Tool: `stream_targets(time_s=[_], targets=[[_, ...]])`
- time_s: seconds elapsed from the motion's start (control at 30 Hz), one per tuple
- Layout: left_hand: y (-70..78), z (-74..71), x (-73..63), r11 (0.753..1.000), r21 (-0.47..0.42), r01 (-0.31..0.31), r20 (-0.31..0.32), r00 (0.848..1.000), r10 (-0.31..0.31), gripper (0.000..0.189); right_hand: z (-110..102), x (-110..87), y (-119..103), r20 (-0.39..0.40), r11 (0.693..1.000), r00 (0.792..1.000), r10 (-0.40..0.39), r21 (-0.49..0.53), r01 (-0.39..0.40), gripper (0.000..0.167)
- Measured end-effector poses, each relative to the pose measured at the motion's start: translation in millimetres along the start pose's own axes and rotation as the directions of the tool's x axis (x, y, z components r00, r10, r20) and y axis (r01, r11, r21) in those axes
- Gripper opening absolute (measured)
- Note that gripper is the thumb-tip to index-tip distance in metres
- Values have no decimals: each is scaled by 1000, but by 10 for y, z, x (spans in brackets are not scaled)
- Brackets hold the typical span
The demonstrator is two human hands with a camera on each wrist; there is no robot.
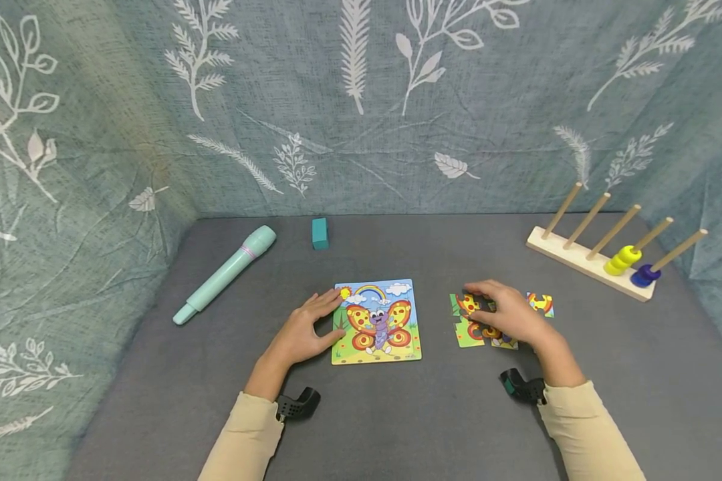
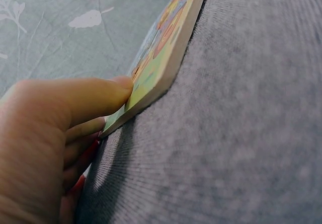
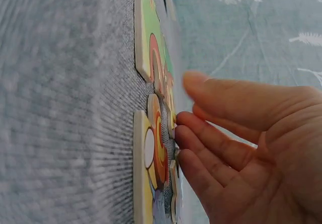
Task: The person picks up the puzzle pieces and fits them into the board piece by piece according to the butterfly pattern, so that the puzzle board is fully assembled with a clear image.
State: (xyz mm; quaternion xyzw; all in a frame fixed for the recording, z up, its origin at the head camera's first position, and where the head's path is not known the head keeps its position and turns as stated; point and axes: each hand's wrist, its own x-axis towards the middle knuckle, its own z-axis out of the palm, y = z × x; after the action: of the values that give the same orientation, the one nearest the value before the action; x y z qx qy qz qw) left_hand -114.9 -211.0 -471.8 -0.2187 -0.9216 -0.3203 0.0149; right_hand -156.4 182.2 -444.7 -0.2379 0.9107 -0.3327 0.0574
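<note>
A square butterfly picture puzzle board (image 1: 378, 323) lies flat on the table in the head view. At its left edge is my left hand (image 1: 305, 332), thumb and fingers spread along that side. The left wrist view has the thumb (image 2: 108, 94) resting on the top face of the board (image 2: 151, 75), with the other fingers partly hidden behind it. To the right, my right hand (image 1: 513, 312) is over several loose puzzle pieces (image 1: 471, 334) and hides some of them. Its fingertips are right at the pieces (image 3: 160, 148) in the right wrist view, thumb apart from them.
A mint-green toy microphone (image 1: 228, 272) lies at the left, and a teal block (image 1: 320, 234) stands behind the board. At the right back is a wooden peg stand (image 1: 583, 264) with yellow and blue beads. One puzzle piece (image 1: 541, 304) lies right of my right hand.
</note>
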Motion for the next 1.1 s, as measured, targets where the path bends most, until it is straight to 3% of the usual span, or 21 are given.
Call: stream_targets(time_s=[0.23, 0.63, 0.9, 1.1], targets=[[-11, 7, -3, 1000, 10, -2, -1, 1000, 2, 65, 43, 19, -21, 0, 997, 999, -33, -74, 33, 45], [-19, 16, -8, 1000, 5, -9, -9, 1000, 9, 64, 64, 22, -51, 48, 989, 999, 24, -144, -17, 38], [-2, -5, -6, 1000, 7, -4, -4, 1000, 5, 64, 77, 16, -53, 8, 993, 1000, 17, -113, -16, 37], [19, -19, -6, 1000, -11, 10, 3, 1000, -10, 64, 86, 27, -17, -46, 994, 998, -32, -105, 27, 36]])
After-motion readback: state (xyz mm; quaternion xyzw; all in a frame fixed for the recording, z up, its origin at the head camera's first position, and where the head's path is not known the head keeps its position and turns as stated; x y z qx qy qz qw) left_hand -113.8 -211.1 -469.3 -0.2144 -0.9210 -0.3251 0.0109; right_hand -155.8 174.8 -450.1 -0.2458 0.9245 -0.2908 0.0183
